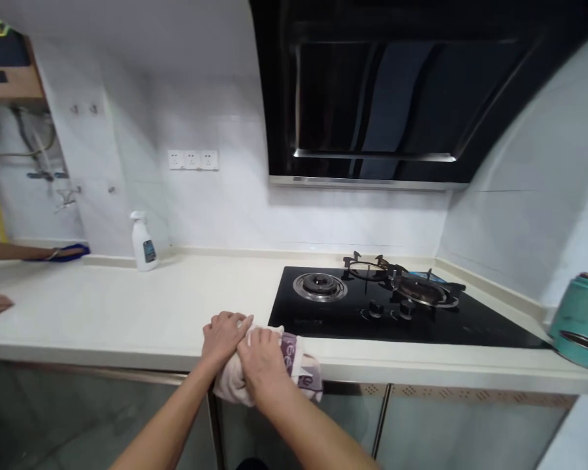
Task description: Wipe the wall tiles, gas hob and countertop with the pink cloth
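Note:
A pale cloth with a purple patterned band [308,372] is bunched over the front edge of the white countertop and hangs partly down in front of it. My right hand [263,362] grips the cloth from above, its fingers curled over the folds. Close beside it, my left hand [224,336] holds the cloth's left side with bent fingers at the counter's edge. Part of the cloth is hidden under both hands.
To the right, a black gas hob [323,323] carries loose pan supports [424,290]; a range hood [372,98] hangs above. A white spray bottle [144,245] stands by the wall. A co-worker's hand rests on a blue cloth [68,252]. A teal container [581,316] is at far right.

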### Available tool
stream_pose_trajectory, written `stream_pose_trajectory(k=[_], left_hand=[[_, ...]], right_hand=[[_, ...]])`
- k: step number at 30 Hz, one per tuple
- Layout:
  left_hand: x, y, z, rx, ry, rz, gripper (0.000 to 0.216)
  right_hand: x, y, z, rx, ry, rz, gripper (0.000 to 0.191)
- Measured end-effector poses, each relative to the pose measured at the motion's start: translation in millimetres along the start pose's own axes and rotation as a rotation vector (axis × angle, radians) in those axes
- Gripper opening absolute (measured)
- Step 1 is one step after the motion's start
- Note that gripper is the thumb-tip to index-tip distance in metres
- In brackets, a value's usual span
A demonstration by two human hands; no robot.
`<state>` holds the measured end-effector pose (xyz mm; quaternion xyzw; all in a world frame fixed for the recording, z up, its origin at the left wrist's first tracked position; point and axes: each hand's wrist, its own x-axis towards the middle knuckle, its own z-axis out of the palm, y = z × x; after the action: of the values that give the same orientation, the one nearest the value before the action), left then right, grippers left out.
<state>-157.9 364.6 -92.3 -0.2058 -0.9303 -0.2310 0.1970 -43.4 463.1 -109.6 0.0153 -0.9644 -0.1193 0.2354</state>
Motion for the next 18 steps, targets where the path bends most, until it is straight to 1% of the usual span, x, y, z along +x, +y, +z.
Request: stream_pose_trajectory(k=[1, 3, 5, 8, 10, 13, 15, 18], left_hand=[[1.9, -2.7, 0.1, -0.001, 0.0, 0.0, 0.046], [4.2, -6.9, 0.4, -0.001, 0.0, 0.01, 0.046], [4.4, -9.3, 1.2, 0.004, 0.015, 0.037, 0.045], [3.2, -10.2, 3.3, 0.016, 0.043, 0.045, 0.045], [3.2, -10.1, 4.5, 0.026, 0.051, 0.04, 0.046], [4.8, -10.1, 5.4, 0.04, 0.044, 0.043, 0.047], [6.0, -10.2, 5.5, 0.048, 0.037, 0.047, 0.046], [6.8, -9.6, 5.3, 0.072, 0.027, 0.057, 0.045]], right_hand=[[6.1, -5.6, 1.7, 0.01, 0.015, -0.007, 0.038], [8.7, -7.4, 5.3, 0.029, 0.047, -0.044, 0.039], [2.2, 0.5, 8.7, 0.045, 0.078, -0.105, 0.043], [-13.7, 23.6, 10.5, 0.066, 0.103, -0.184, 0.054], [-26.8, 44.7, 9.0, 0.082, 0.103, -0.193, 0.063], [-55.0, 85.5, 4.2, 0.103, 0.095, -0.137, 0.07], [-80.2, 117.4, 0.5, 0.122, 0.096, -0.079, 0.072], [-122.2, 167.4, -4.2, 0.171, 0.096, 0.042, 0.069]])
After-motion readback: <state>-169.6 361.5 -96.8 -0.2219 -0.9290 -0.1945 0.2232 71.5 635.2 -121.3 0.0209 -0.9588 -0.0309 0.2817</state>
